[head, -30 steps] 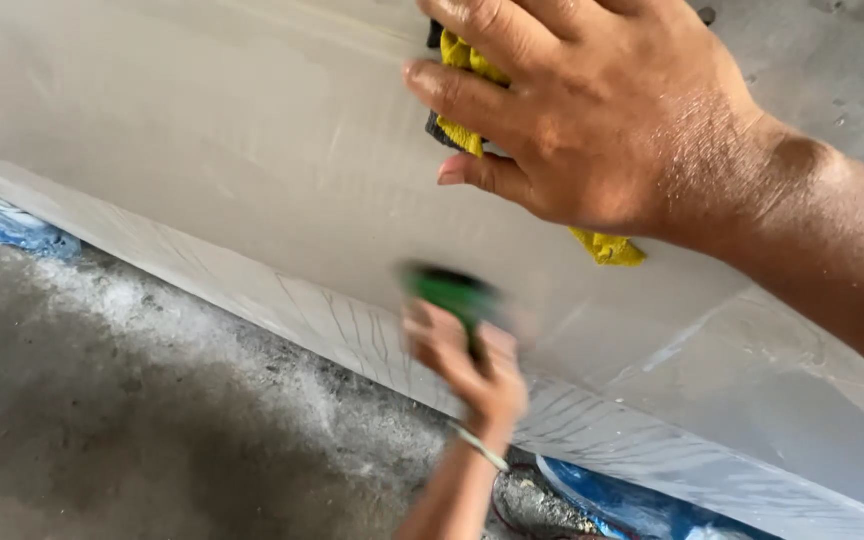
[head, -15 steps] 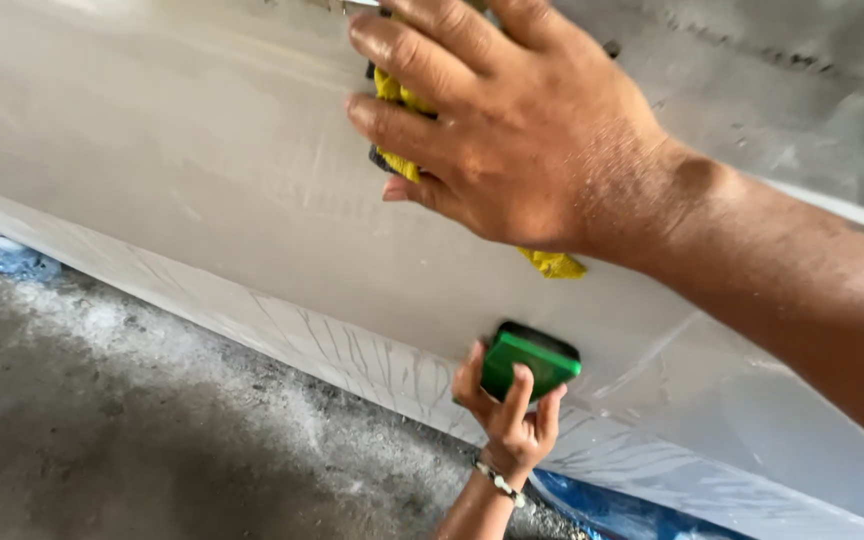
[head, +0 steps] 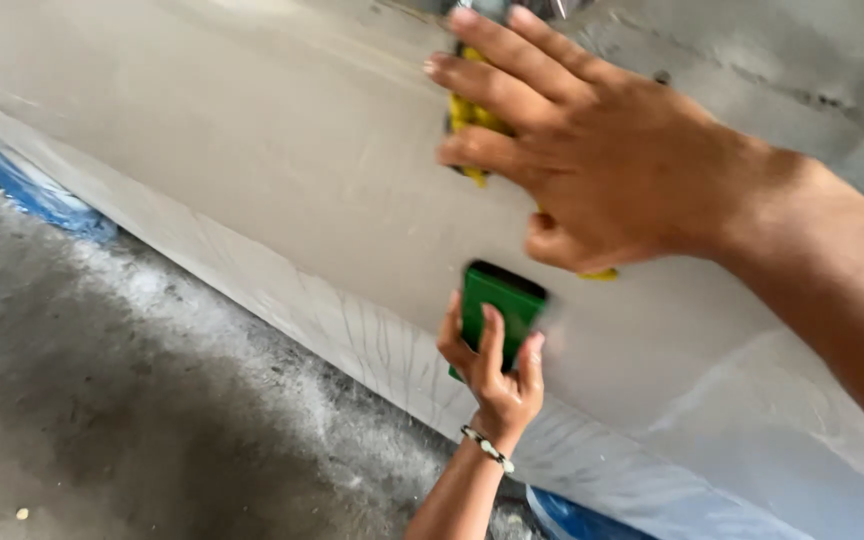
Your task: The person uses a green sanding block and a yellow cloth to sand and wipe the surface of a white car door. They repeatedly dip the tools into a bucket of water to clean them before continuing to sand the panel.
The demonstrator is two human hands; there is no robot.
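Centrally, a large pale film-covered panel [head: 252,190] spans the view from 10 o'clock to 4 o'clock, above a grey concrete floor [head: 102,420]. Blue masking [head: 32,190] shows beneath the panel's lower edge at 9 o'clock. The right hand [head: 602,170] enters from 3 o'clock, fingers spread flat, pressing a yellow squeegee [head: 472,115] against the panel at 12 o'clock. The left hand [head: 497,370] rises from 6 o'clock, wrist wearing a beaded bracelet [head: 487,448], fingers closed around a green squeegee [head: 497,305] held against the panel, just below the right hand.
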